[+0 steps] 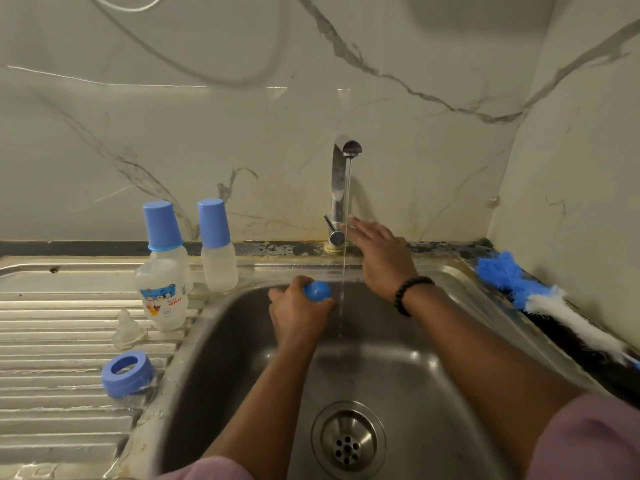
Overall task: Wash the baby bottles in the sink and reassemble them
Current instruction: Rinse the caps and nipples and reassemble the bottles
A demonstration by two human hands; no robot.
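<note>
A: Where are the hands?
B: The left hand (298,313) grips a blue cap (317,291) over the sink (433,368), beside the running water (343,296). The right hand (379,251), fingers straight, reaches by the tap (341,188).
A: And the bottles?
B: Two capped bottles (162,271) stand on the drainboard (52,341), near a loose teat (128,329) and ring (126,374).
</note>
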